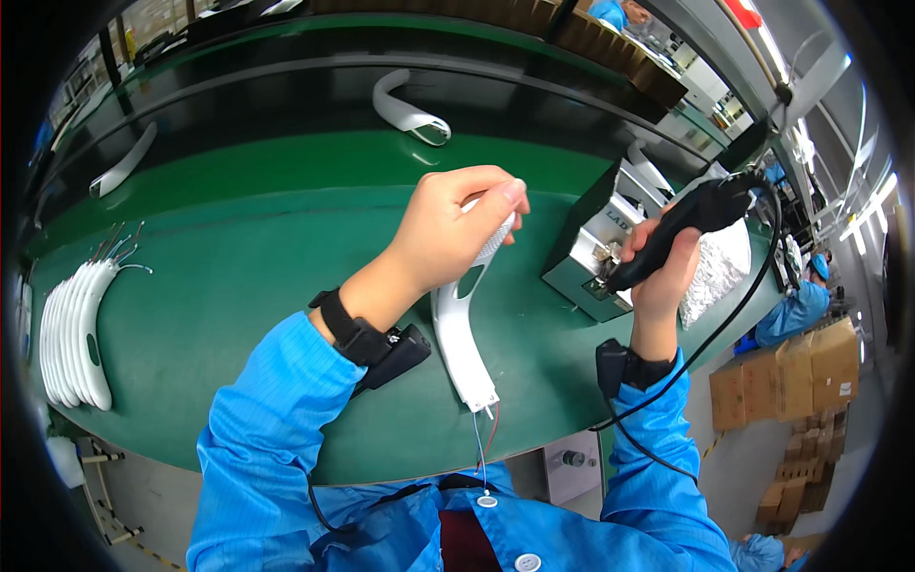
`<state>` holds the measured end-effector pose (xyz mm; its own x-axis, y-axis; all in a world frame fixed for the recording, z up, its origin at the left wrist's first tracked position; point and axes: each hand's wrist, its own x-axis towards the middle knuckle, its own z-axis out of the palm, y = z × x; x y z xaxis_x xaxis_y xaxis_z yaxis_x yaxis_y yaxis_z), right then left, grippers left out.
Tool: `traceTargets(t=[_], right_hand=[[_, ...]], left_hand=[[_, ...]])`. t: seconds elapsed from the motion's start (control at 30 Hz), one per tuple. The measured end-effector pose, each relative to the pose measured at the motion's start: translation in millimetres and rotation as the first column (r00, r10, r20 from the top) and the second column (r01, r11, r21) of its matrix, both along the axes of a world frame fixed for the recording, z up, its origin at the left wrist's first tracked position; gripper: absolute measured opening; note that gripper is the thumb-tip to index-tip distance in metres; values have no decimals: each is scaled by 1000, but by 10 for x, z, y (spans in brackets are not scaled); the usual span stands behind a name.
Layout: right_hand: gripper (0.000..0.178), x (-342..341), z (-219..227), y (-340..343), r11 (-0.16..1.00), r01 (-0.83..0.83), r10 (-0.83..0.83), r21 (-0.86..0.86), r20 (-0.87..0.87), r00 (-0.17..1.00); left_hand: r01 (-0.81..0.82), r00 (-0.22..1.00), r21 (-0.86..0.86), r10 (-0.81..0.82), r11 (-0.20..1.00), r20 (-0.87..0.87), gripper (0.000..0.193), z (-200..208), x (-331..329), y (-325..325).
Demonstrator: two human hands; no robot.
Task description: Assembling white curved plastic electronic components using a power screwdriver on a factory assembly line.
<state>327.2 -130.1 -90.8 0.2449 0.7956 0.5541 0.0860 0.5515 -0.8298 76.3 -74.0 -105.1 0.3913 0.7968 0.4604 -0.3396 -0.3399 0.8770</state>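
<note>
My left hand (443,224) is closed around the upper end of a white curved plastic housing (462,348), which has an oval opening in its middle. Thin red and blue wires hang from its lower end toward me. In my right hand (667,281) is a black electric screwdriver (679,224), with a cable running from its top. Its tip points down at the front of a dark-and-silver metal box (589,246); whether it touches anything there I cannot tell. Beside the box lies a clear bag of small white parts (720,267).
At the left of the green table (257,257), several white housings (71,338) lie side by side, wires at their far ends. Curved white shells (405,110) rest on the dark strip beyond. Cardboard boxes (786,372) are stacked at the right; other people work farther off.
</note>
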Motion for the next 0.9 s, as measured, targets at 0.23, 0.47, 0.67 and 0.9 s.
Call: traceTargets(t=[0.23,0.47,0.67,0.9], right_hand=[[70,-554,-190,-202,986,-130,135,103,-43,990],[70,-208,-281,-191,995,17,-17,98,-6,1000],[77,-172,-568,-219,994,62,-64,84,14,998],[77,-172,-582,-213,997,11,-12,71,2,1000]], left_hand=[[15,1000,-7,-15,1000,0,28,6,18,-1],[7,1000,-3,-7,1000,-25,30,15,-2,10],[11,1000,19,-10,1000,-21,30,17,16,5],[-96,995,215,93,972,21,16,-36,56,51]])
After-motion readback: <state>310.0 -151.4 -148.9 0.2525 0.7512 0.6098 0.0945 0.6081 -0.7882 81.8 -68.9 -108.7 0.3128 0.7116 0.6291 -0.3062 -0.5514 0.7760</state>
